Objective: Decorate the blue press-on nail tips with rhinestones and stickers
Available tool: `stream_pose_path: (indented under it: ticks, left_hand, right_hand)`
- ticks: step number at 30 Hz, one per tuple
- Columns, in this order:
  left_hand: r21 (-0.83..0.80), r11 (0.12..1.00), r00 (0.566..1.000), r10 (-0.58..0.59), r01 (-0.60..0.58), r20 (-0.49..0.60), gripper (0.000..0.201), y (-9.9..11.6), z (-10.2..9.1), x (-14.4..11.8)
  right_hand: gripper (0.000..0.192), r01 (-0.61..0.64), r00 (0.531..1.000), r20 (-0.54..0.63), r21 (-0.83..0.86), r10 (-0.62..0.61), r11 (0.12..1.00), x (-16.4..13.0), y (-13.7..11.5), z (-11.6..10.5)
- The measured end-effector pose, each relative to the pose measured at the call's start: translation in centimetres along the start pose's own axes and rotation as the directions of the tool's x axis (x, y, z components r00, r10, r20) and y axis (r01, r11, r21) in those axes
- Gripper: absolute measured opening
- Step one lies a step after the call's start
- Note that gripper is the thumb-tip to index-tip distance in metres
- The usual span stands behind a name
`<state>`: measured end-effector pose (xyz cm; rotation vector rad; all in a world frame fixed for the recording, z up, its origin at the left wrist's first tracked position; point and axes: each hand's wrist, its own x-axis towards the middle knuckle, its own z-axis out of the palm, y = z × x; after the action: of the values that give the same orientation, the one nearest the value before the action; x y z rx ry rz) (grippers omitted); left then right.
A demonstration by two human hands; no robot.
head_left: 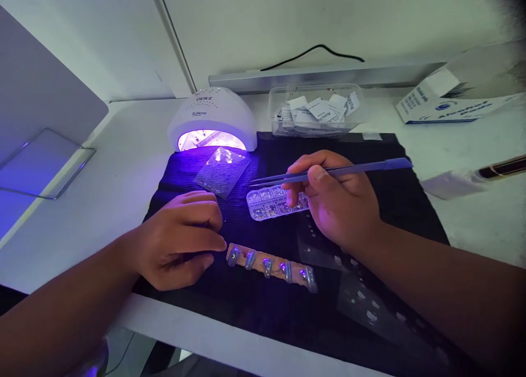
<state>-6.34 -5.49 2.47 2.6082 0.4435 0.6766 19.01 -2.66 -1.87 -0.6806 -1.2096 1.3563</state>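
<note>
My right hand (337, 201) grips long metal tweezers (361, 169), their tips pointing left above a clear gem tray (269, 203) of small rhinestones. My left hand (181, 237) rests on the black mat (255, 306) with fingers curled, its fingertips touching the left end of a wooden stick (271, 266) that carries several shiny false nails. The stick lies flat between my two hands.
A white UV nail lamp (213, 116) glows purple at the mat's back edge, with a clear sticker sheet (222, 171) in front of it. Behind stand a clear box of wipe packets (316, 111), a white carton (447, 97) and a pen (503, 167).
</note>
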Motion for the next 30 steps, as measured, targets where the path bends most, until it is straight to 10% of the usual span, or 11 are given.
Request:
stream_pose_path:
  ticks: [30]
  left_hand:
    - [0.022,0.999,0.990,-0.038,0.036,0.138,0.018,0.44,0.39,0.15]
  right_hand:
    - [0.025,0.000,1.000,-0.001,-0.032,0.000,0.999,0.11,-0.05,0.07]
